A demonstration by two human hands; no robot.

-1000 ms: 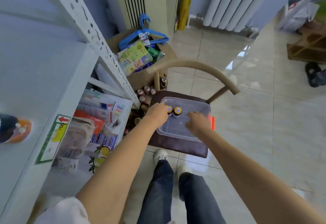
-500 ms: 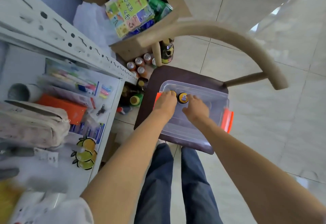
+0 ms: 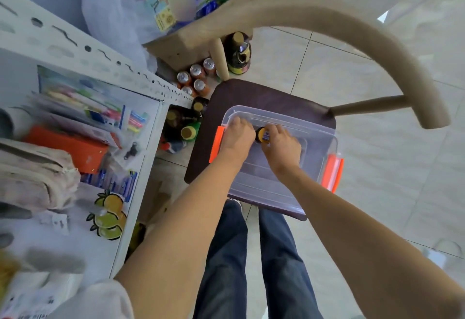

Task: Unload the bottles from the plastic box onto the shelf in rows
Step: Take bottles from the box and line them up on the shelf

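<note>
A clear plastic box (image 3: 317, 142) with orange latches sits on a dark chair seat (image 3: 251, 95). Both my hands are down inside it at its far left corner. My right hand (image 3: 283, 144) is closed around a small dark bottle with a yellow cap (image 3: 262, 134). Just left of it, my left hand (image 3: 236, 139) is curled downward over a second bottle, which it hides. The rest of the box floor looks bare. The white metal shelf (image 3: 141, 167) stands to my left, its boards holding stationery and packets.
The chair's curved wooden backrest (image 3: 352, 32) arches over the box. On the floor between shelf and chair stand several cans (image 3: 198, 77) and bottles (image 3: 188, 132), with a full cardboard box (image 3: 191, 39) behind them. My legs (image 3: 251, 255) are below the seat.
The view has tipped down and closer to the box. My hands have closed in on the two bottles. The left hand now covers the left cap, and the right hand grips the other bottle.
</note>
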